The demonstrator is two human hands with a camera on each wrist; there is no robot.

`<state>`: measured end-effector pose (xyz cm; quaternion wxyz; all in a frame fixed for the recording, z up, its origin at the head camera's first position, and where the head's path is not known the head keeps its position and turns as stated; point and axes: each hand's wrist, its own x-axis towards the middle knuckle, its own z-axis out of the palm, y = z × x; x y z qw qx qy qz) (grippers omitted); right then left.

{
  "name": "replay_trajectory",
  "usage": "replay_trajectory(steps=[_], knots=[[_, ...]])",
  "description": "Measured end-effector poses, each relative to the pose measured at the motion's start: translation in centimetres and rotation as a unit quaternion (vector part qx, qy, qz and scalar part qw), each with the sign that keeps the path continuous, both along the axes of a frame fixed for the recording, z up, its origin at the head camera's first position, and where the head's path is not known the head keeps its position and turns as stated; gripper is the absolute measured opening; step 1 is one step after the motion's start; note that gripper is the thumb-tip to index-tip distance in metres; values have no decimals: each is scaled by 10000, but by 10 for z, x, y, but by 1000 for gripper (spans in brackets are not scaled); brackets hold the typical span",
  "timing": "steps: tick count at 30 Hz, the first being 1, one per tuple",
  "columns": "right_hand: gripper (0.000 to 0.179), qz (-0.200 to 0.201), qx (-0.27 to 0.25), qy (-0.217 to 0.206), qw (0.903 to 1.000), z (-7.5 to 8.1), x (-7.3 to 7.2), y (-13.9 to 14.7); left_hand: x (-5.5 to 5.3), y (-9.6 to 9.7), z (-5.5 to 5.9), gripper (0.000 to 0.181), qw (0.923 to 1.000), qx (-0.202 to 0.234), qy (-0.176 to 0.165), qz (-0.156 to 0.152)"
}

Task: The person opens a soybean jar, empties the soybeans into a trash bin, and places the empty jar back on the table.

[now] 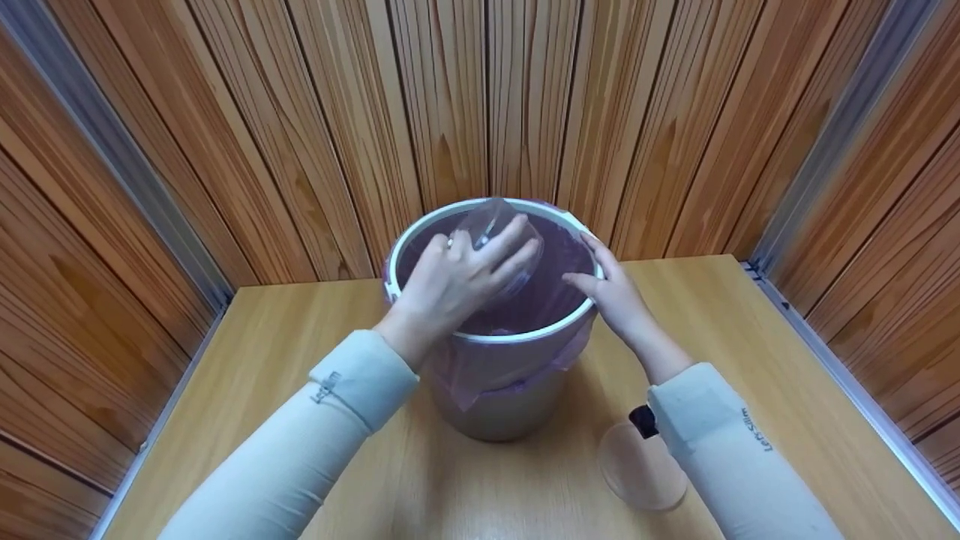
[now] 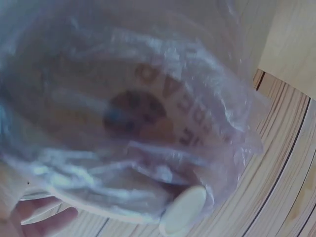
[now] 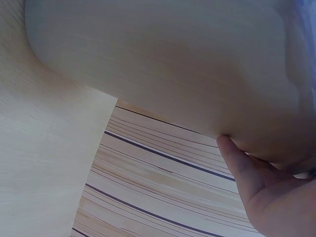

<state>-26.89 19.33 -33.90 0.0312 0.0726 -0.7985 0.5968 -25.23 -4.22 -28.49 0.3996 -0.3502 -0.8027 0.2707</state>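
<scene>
A trash bin (image 1: 499, 420) with a white rim stands on the table, lined with a thin purplish plastic bag (image 1: 480, 367) folded down over its outside. Over the bin's mouth, my left hand (image 1: 457, 281) holds a clear plastic cup (image 1: 493, 217) tilted within the rim, its fingers partly covering it. At the right side of the bin, my right hand (image 1: 619, 296) grips the rim, thumb over the inside. The right wrist view has a finger (image 3: 232, 153) against the bin's smooth outer wall. Close up in the left wrist view, the crinkled bag (image 2: 217, 98) covers printed lettering on the bin.
A clear round lid (image 1: 643, 472) lies on the wooden table (image 1: 285, 337) to the bin's right, partly under my right forearm. Wood-plank walls (image 1: 450, 97) stand behind and at both sides, with metal rails (image 1: 847, 375) along the edges.
</scene>
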Motion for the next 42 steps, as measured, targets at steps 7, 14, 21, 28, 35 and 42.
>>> replay_trajectory(steps=[7,14,21,28,35,42], knots=[[69,9,-33,99,9999,0,-1,0,0,-2,3,71,9986,485,190,-52],[69,-25,-26,46,10000,-1,0,0,-4,1,0,63,9992,250,139,-295],[70,-98,-25,46,9999,-1,-2,0,-1,0,-3,74,9999,-26,-62,134],[70,-75,-89,50,9999,0,-2,0,0,-2,-2,80,9985,497,-211,44],[68,-87,96,-4,9999,1,0,-1,4,-3,-1,82,9806,1817,-620,-399],[69,-139,247,-55,9996,1,0,-2,14,-8,3,104,9345,3324,-1023,-758]])
